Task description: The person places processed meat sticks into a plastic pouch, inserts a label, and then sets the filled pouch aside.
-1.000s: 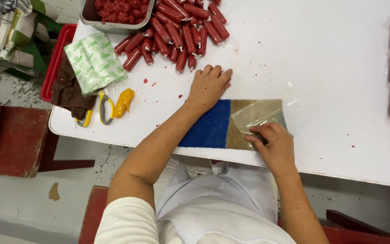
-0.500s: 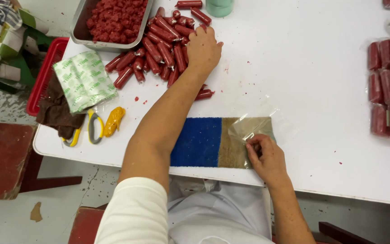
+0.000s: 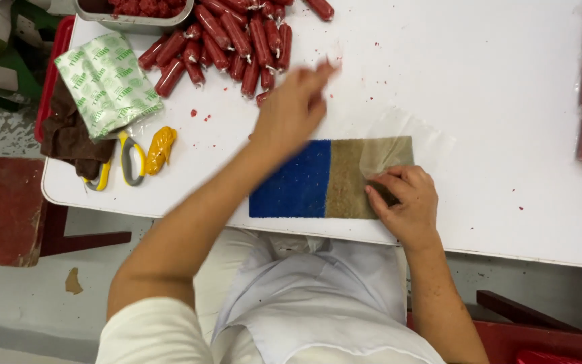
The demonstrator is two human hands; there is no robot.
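Resting at lower centre of the frame, right hand (image 3: 404, 202) pinches a clear plastic bag (image 3: 399, 145) flat on a blue-and-tan mat (image 3: 311, 178). Left hand (image 3: 294, 108), blurred, fingers loosely spread and holding nothing, hovers near red sausages (image 3: 234, 40) on the white counter (image 3: 439, 67), upper centre.

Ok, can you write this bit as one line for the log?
left hand: blurred over table, beside red sausages | right hand: pressing clear bag on blue-tan mat
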